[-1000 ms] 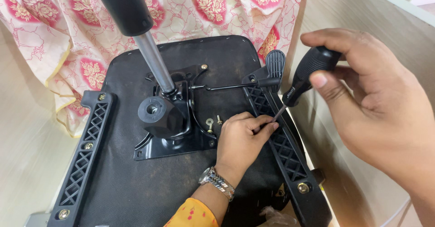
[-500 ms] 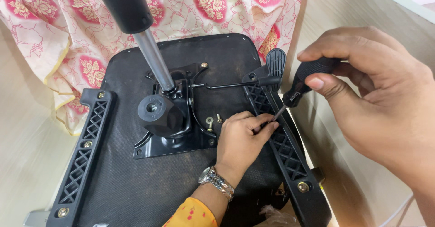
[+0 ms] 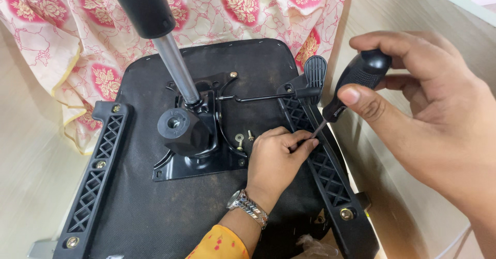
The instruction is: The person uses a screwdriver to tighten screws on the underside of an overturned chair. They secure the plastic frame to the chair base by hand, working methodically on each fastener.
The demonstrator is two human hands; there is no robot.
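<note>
Item: upturned office chair seat [image 3: 155, 207], black underside up, lying on a pale floor against a floral cloth [image 3: 67, 37].

Fitted: central mechanism plate [image 3: 201, 150] with gas-lift column [image 3: 175, 68]; left armrest bracket [image 3: 98, 171], bolts seated at its far end, middle and near end.

In hand: right armrest bracket [image 3: 320, 161] along the seat's right edge. Near bolt is in; the far fixing is under work.

Right hand [image 3: 434, 114]: closed round a black-handled screwdriver [image 3: 356, 81], tip angled down to the bracket.

Left hand [image 3: 276, 161]: fingers pinched narrow at the tip, steadying it; whether it grips a screw cannot be told.

Loose: two screws [image 3: 244, 140] on the seat beside the plate, apparently still to fit.
</note>
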